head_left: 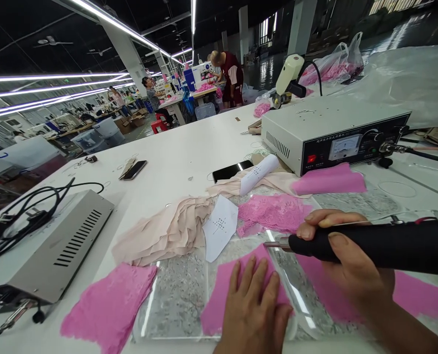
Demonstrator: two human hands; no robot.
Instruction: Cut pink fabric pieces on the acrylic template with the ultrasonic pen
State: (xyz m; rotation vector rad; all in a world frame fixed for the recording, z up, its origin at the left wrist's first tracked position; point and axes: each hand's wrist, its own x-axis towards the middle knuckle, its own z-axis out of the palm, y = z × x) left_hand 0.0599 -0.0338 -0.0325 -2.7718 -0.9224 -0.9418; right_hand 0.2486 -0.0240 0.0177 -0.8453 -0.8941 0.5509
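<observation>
My left hand (253,305) lies flat with its fingers spread on a pink fabric piece (217,300), which rests on a glossy marbled board (178,295). In my right hand (355,260) is a thick black handheld tool (388,243); its thin metal tip touches or hovers at the top corner of that pink piece. Under my right forearm lies more pink fabric (418,295). Pink lace (274,211) and a white dotted paper pattern (221,228) sit beyond the hands. Layered beige fabric (167,228) spreads to the left of the paper.
A grey control box (333,123) with a dial stands at the back right. Another grey box (49,246) with black cables is at left. Phones (134,169) (231,170) lie on the white table (160,157). People work at sewing machines beyond.
</observation>
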